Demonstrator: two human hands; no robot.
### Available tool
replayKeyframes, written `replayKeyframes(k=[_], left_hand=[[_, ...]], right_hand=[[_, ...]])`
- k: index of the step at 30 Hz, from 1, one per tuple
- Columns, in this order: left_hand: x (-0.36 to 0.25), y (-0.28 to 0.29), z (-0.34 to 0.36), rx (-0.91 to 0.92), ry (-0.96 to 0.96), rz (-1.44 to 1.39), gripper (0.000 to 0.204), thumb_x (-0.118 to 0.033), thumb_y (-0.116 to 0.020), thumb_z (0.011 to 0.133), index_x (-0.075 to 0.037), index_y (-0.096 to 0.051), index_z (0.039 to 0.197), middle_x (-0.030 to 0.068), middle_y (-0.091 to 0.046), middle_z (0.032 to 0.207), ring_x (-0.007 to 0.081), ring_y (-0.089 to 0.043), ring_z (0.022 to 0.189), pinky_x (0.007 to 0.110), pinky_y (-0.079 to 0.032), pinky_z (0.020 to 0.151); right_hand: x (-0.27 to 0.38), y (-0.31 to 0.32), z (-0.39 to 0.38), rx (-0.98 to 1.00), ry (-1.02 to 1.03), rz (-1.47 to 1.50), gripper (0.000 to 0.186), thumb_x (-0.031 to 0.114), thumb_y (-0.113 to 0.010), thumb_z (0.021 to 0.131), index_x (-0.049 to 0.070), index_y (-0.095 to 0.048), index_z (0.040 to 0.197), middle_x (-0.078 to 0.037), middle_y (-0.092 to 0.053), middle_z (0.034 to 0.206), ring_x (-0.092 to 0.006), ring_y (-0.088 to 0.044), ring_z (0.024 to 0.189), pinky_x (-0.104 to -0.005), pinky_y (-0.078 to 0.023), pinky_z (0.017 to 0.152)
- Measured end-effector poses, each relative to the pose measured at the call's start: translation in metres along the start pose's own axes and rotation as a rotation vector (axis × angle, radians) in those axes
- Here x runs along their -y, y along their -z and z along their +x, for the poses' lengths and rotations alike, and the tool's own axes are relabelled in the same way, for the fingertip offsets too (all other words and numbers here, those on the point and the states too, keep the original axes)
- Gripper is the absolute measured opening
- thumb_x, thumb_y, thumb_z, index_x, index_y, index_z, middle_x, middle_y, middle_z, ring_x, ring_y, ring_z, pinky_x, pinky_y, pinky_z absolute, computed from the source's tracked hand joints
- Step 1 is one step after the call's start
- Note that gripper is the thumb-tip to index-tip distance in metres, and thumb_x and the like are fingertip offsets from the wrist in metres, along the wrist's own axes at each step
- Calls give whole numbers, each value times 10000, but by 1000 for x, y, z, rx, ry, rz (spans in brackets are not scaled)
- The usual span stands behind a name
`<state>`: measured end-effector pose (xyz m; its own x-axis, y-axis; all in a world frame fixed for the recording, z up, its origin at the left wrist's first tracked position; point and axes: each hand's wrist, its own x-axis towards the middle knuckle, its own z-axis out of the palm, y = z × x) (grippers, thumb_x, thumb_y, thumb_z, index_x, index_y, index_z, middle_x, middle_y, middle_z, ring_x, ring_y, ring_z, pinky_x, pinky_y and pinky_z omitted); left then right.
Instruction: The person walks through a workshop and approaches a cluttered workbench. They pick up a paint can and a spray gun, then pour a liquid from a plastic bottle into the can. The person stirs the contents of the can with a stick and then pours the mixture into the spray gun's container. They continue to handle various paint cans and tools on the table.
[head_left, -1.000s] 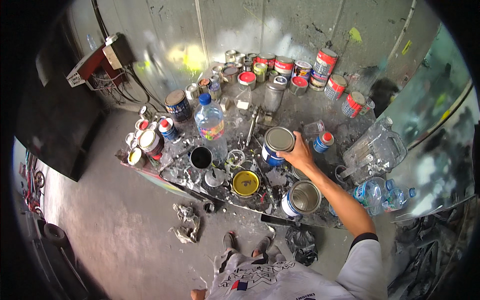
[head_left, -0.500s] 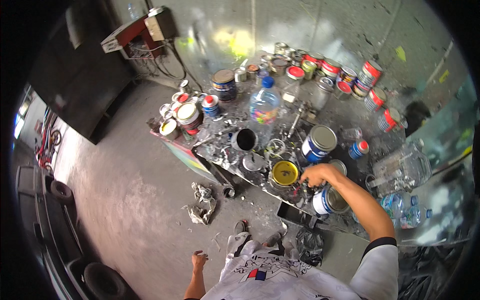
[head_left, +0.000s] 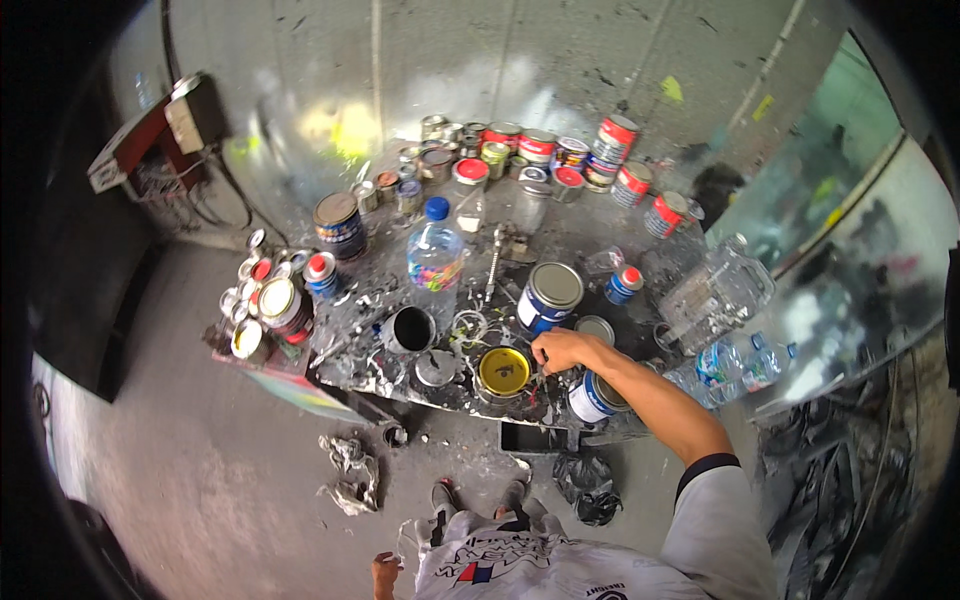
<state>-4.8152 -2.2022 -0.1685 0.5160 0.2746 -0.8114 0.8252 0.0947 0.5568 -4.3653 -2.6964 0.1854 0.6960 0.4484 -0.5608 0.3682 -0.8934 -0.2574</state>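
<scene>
My right hand reaches over the paint-spattered table from the right. Its fingers are curled together and point down, just right of an open-looking round can with a yellow top. Whatever the fingertips may hold is hidden. Close to that hand stand a blue-and-white paint can behind, a grey lid and another blue-and-white can, partly under my forearm. Low in the picture, my left hand hangs beside my body, away from the table, with loosely parted fingers and nothing visible in it.
Left of the yellow-topped can are a dark-filled cup and a grey lidded tin. Behind stands a blue-capped plastic bottle. Several cans line the wall; a clear jug and water bottles are at right. Crumpled paper lies on the floor.
The view has turned right, so the table and cans sit further left in the picture. My right hand stays beside the yellow-topped can. My left hand appears lower, nearer the bottom edge.
</scene>
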Motion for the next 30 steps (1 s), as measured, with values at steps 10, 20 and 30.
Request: replayKeyframes(k=[10,20,30], left_hand=[[-317,-75,-64,759,-651,1003,211,-93,-645,857,-16,-676,1051,103,-729,818,157,-707,740,315,-549,659],[-552,-335,-234,922,-1330,744,230,8,-583,880,-29,-635,1101,109,-700,995,203,-683,903,323,-537,819],[-549,-554,-126,669,-1599,1664,993,-250,-845,628,-177,-323,1471,215,-524,1334,404,-483,1262,498,-389,1048]], right_hand=[[60,89,-187,-649,-192,233,325,119,-585,800,85,-571,1123,-188,-657,917,-361,-639,897,-460,-483,781],[37,-9,-285,-1342,-353,843,405,94,-714,842,12,-612,1225,-153,-702,1047,-214,-667,963,-328,-502,837],[36,-136,-323,-1429,-283,1084,401,59,-728,788,-32,-623,1164,-106,-697,885,-128,-637,764,-264,-501,703]])
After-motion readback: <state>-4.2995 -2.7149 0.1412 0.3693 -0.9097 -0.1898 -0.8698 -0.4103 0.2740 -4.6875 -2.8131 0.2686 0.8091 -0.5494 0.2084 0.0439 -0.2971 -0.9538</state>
